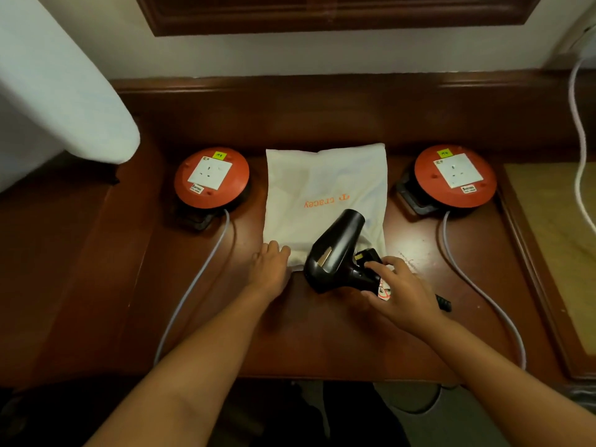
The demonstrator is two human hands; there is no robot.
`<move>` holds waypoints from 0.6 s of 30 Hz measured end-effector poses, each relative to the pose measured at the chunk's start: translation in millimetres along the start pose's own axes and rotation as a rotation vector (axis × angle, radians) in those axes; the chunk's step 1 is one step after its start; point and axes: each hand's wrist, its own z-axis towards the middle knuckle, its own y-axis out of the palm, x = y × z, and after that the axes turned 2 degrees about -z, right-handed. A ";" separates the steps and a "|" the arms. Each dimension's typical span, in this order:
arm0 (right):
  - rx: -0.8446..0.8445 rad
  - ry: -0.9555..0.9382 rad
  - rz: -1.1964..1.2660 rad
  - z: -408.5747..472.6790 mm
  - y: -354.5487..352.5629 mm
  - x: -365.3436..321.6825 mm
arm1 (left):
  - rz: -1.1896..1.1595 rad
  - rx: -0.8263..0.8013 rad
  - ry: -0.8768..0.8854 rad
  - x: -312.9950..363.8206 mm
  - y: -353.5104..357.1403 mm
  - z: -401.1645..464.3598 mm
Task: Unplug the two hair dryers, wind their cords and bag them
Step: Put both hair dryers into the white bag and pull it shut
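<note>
A black hair dryer (335, 250) lies on the wooden desk with its nozzle on the near right corner of a white cloth bag (322, 185) printed with orange letters. My right hand (403, 295) grips the dryer's handle, where the cord seems wound; the black plug (367, 254) sticks out by my fingers. My left hand (271, 269) rests on the bag's near left edge, fingers curled at the cloth. The bag bulges slightly; what is inside is hidden. Only one dryer is visible.
Two orange socket reels stand on the desk (322, 333), one left (211, 177) and one right (454, 175) of the bag, both sockets without plugs. Grey cables run from each toward the front edge. A white padded board (58, 91) leans at far left.
</note>
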 end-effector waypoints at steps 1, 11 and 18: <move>0.000 -0.001 -0.005 0.2 -0.2 -0.4 | -0.021 -0.004 0.007 0.1 0.0 1.8; 0.002 -0.019 -0.022 3.3 -0.3 -7.8 | -0.793 0.074 -0.326 7.4 -18.0 6.3; 0.012 -0.053 -0.040 -2.1 -0.9 -10.6 | -0.725 0.103 -0.135 5.9 -30.1 19.4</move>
